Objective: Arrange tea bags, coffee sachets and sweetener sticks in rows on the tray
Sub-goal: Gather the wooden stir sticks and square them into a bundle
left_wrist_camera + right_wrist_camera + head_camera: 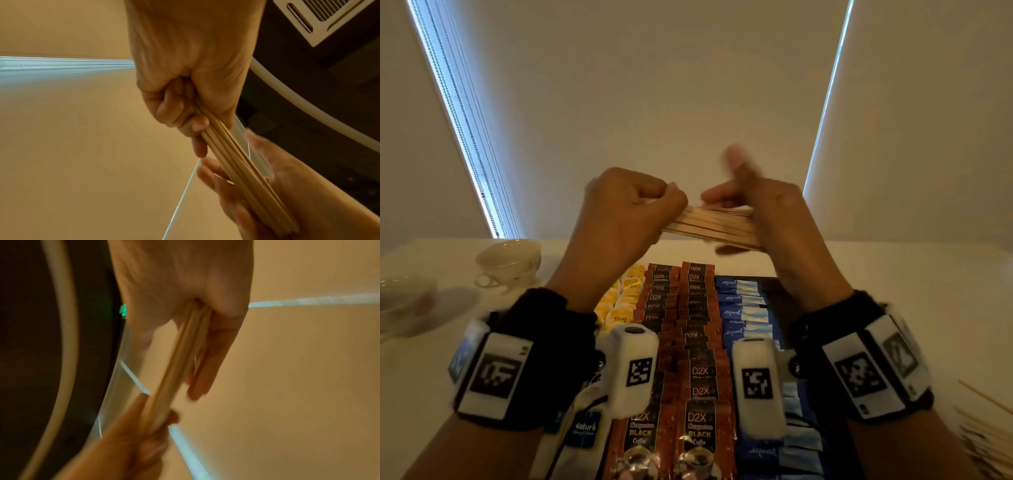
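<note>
1. The head view alone is showing the dark tray (774, 286), lying on the white table (893, 274) and carrying rows of yellow tea bags (625, 294), brown coffee sachets (697, 342) and blue sweetener sachets (743, 313).
2. The left hand (626, 205) is clenching one end of a bundle of thin wooden stirrer sticks (717, 224) above the tray's far edge.
3. The right hand (760, 212) is gripping the other end, its fingers (207, 363) blurred.
4. Two white teacups (508, 262) are sitting near the table's far left corner; loose sticks (986, 431) are lying at its right edge.
5. Both wrists' cameras are hiding the near rows.
</note>
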A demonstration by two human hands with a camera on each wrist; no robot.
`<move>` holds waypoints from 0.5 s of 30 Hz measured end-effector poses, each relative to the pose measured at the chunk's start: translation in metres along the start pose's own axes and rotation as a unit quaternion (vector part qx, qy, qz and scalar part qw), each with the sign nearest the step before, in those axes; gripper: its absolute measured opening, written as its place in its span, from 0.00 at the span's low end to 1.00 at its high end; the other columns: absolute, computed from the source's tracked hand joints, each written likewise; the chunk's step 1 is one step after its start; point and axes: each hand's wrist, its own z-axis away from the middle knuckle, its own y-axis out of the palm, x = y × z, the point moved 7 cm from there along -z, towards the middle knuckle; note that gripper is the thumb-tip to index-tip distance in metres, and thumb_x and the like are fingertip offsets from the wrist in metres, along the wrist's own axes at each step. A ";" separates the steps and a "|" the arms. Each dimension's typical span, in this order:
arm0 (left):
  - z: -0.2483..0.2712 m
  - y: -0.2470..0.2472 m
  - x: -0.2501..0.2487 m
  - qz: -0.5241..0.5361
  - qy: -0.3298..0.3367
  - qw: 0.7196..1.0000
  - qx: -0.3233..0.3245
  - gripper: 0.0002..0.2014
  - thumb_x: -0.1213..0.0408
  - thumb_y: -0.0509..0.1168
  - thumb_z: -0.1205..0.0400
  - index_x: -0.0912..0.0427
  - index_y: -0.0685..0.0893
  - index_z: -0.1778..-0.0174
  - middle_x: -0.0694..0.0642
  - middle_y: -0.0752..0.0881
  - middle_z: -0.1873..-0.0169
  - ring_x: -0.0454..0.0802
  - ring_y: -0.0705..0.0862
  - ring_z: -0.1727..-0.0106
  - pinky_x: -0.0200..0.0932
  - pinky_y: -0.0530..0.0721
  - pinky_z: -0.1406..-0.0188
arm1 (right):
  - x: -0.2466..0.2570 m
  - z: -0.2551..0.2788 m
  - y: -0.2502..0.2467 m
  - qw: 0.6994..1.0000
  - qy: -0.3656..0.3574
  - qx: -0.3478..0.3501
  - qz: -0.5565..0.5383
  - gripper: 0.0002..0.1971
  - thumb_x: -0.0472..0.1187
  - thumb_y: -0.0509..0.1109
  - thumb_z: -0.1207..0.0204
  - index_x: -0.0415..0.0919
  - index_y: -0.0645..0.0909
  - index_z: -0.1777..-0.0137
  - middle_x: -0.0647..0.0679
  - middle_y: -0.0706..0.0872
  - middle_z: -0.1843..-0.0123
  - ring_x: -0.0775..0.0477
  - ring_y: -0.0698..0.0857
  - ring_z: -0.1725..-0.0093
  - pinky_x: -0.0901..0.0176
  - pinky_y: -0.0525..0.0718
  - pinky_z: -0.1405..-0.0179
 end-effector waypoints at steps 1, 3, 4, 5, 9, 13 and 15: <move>-0.001 -0.002 0.001 0.010 -0.003 1.000 0.001 0.19 0.57 0.63 0.19 0.50 0.84 0.77 0.52 0.78 0.86 0.41 0.76 0.79 0.24 0.73 0.75 | 0.004 0.002 0.006 0.993 -0.018 0.054 0.103 0.22 0.62 0.68 0.32 0.42 0.87 0.56 0.48 0.89 0.64 0.50 0.88 0.71 0.62 0.83 0.74; -0.001 -0.001 0.004 0.018 -0.006 1.000 0.013 0.18 0.53 0.61 0.23 0.56 0.86 0.76 0.56 0.80 0.83 0.43 0.76 0.81 0.27 0.72 0.76 | 0.000 0.005 0.013 0.949 -0.022 0.129 0.287 0.21 0.61 0.77 0.40 0.45 0.86 0.55 0.49 0.88 0.66 0.53 0.83 0.73 0.71 0.76 0.78; 0.000 0.001 0.005 0.018 -0.009 1.000 0.019 0.18 0.52 0.61 0.24 0.56 0.86 0.75 0.57 0.79 0.84 0.43 0.76 0.81 0.26 0.73 0.76 | -0.002 0.005 0.010 0.930 -0.020 0.130 0.342 0.19 0.59 0.78 0.39 0.46 0.87 0.55 0.49 0.87 0.66 0.55 0.82 0.72 0.73 0.73 0.78; 0.000 0.004 0.005 0.017 -0.013 1.000 0.022 0.18 0.53 0.61 0.23 0.55 0.86 0.76 0.56 0.78 0.85 0.42 0.76 0.81 0.26 0.73 0.75 | -0.003 0.004 0.007 0.921 -0.019 0.119 0.370 0.16 0.56 0.78 0.35 0.47 0.87 0.53 0.50 0.86 0.66 0.56 0.81 0.71 0.73 0.73 0.77; 0.000 0.015 0.011 0.015 -0.043 0.997 0.055 0.18 0.63 0.59 0.16 0.55 0.86 0.72 0.51 0.82 0.82 0.41 0.76 0.83 0.26 0.72 0.78 | -0.001 0.004 0.000 0.908 -0.036 0.085 0.409 0.04 0.46 0.73 0.30 0.53 0.82 0.65 0.54 0.79 0.74 0.56 0.76 0.75 0.65 0.70 0.74; 0.000 0.012 0.018 0.116 -0.123 0.983 0.073 0.19 0.55 0.53 0.13 0.54 0.86 0.61 0.52 0.89 0.67 0.46 0.87 0.69 0.38 0.86 0.67 | 0.002 0.004 -0.007 0.901 -0.057 0.058 0.426 0.06 0.46 0.71 0.30 0.51 0.80 0.66 0.54 0.78 0.75 0.56 0.75 0.74 0.62 0.69 0.73; -0.004 0.005 0.022 0.178 -0.145 0.972 0.042 0.22 0.50 0.47 0.12 0.52 0.86 0.55 0.52 0.90 0.56 0.46 0.89 0.54 0.43 0.85 0.52 | 0.005 0.003 -0.012 0.901 -0.069 0.040 0.427 0.05 0.45 0.71 0.30 0.47 0.83 0.65 0.51 0.79 0.74 0.54 0.76 0.74 0.60 0.71 0.72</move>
